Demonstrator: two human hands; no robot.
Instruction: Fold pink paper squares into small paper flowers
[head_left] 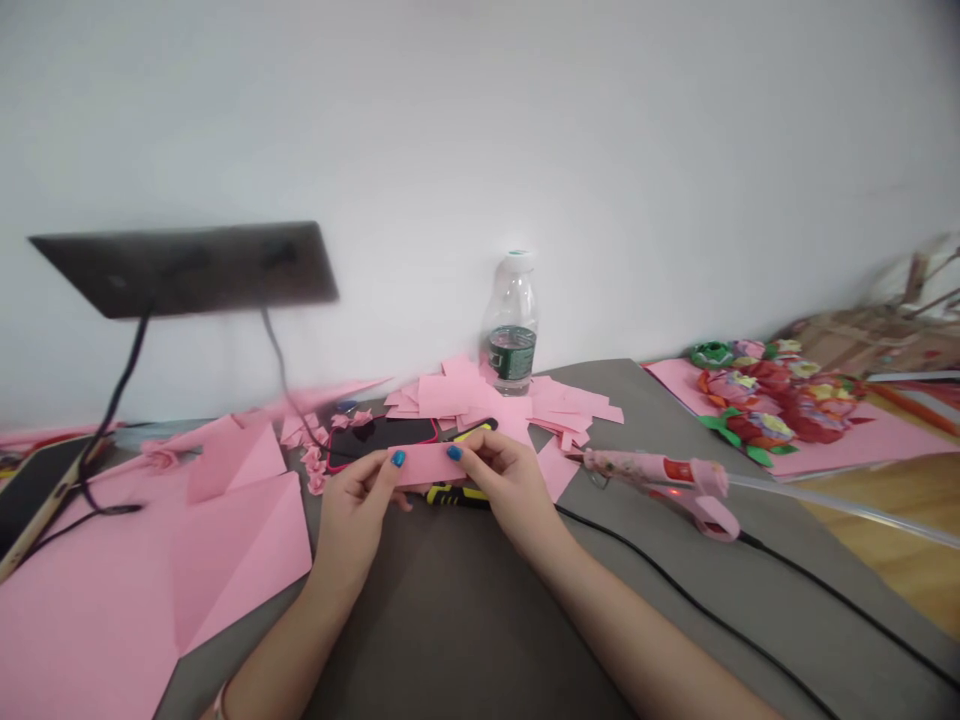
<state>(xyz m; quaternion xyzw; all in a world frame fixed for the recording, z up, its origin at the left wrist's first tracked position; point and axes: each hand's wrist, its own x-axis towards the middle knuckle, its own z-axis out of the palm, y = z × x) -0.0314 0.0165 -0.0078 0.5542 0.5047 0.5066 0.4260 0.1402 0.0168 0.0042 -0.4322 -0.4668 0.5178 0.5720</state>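
Two bare forearms (637, 630) reach up from the bottom of the view across a dark grey mat (450, 620) to the left hand (352, 510) and right hand (499, 485), which are close together, thumbs and fingers pinching a narrow pink paper strip (429, 464) between them. The strip's long axis lies almost level, running left to right across the view, with one end in each hand; both blue-painted thumbnails (398, 458) press on its near face. Just beyond the hands lies a black smartphone in a pink-edged case (379, 440), and a black-and-yellow tool handle (454, 496) sits right under the strip. Loose pink paper rectangles (480, 395) are scattered further beyond, by a clear plastic bottle with a dark green label (511, 320). Right of the right hand lies a pink hot glue gun (652, 470) with a black cord (675, 570); left of the left hand lie large folded pink paper sheets (232, 540).
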